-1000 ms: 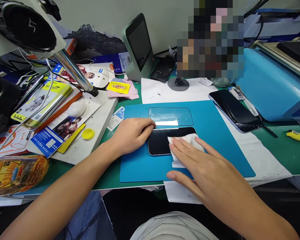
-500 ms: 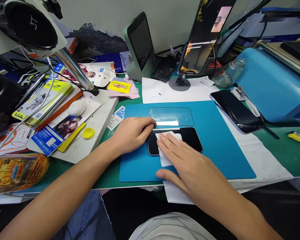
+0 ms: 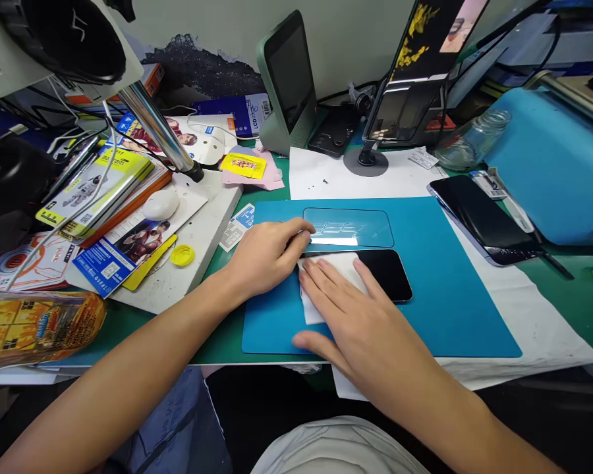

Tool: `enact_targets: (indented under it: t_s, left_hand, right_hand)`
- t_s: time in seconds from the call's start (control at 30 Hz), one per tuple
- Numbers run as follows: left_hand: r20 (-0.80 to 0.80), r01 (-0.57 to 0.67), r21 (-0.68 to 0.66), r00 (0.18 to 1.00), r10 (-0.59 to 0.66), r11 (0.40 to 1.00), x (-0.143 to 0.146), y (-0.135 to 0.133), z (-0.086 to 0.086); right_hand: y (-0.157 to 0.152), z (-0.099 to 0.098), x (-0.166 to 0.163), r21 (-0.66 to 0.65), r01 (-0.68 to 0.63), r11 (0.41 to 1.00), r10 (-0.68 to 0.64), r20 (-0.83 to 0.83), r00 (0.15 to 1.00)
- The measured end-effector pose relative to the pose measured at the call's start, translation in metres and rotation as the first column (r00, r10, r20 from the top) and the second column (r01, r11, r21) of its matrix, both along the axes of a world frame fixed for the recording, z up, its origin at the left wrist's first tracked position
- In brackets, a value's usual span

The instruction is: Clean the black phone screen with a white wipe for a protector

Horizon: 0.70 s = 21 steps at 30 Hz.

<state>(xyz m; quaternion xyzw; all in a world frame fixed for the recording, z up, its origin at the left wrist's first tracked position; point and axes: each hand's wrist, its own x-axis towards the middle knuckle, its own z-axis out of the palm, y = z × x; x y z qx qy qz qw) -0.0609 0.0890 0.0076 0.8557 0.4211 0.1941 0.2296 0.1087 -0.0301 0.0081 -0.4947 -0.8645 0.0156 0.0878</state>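
A smartphone [image 3: 388,273] with a black screen lies face up on a blue mat [image 3: 454,289]. My right hand [image 3: 358,309] rests flat over its left half, fingers stretched and thumb apart, pressing a white wipe [image 3: 312,309] against the glass. Part of the wipe hangs past the phone's lower edge. At the phone's upper left corner is my left hand [image 3: 271,257], its fingers curled and thumb close to the forefinger; whatever is between them is hidden. Just above the phone lies a clear screen protector [image 3: 348,227] with a dark outline, near my left fingertips.
Right of the mat lies another phone [image 3: 484,217], beside a blue machine [image 3: 553,171] and a glass jar [image 3: 474,138]. A phone on a stand [image 3: 366,164] and a green-framed display [image 3: 286,85] stand behind. Boxes, a yellow cap [image 3: 182,255] and a metal post [image 3: 163,131] occupy the left.
My right hand has slid the wipe left across the screen, baring more of the phone's right side. My left hand stays by the corner. The whole view has shifted slightly.
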Motion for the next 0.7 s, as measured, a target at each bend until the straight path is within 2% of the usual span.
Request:
enact_targets:
  t_s: [0.13, 0.33, 0.4, 0.57, 0.63, 0.7]
  left_hand:
    - [0.051, -0.066, -0.001, 0.997, 0.066, 0.998, -0.001, 0.001, -0.002]
    - [0.062, -0.099, -0.008, 0.993, 0.099, 0.995, 0.001, -0.001, 0.002]
    - [0.064, -0.103, -0.006, 0.993, 0.103, 0.995, 0.001, -0.001, 0.002]
    - [0.076, -0.097, -0.019, 0.992, 0.098, 0.995, -0.002, 0.0, -0.001]
    - [0.079, -0.099, -0.027, 0.992, 0.1, 0.995, -0.002, 0.0, -0.002]
    - [0.072, -0.1, -0.03, 0.992, 0.102, 0.994, -0.002, -0.001, -0.001]
  right_hand:
    - [0.011, -0.002, -0.01, -0.009, 0.029, 1.0, -0.029, 0.006, 1.0]
    - [-0.023, -0.009, 0.0, 0.024, 0.011, 1.0, -0.01, -0.047, 0.999]
    - [-0.017, -0.008, 0.0, 0.006, 0.007, 1.0, -0.007, -0.043, 0.999]
    - [0.018, -0.001, -0.011, -0.059, 0.012, 0.998, -0.013, -0.016, 1.0]
    - [0.017, -0.001, -0.014, -0.07, 0.029, 0.997, -0.029, -0.012, 1.0]
    - [0.003, -0.003, -0.011, -0.062, 0.033, 0.998, -0.034, -0.013, 0.999]
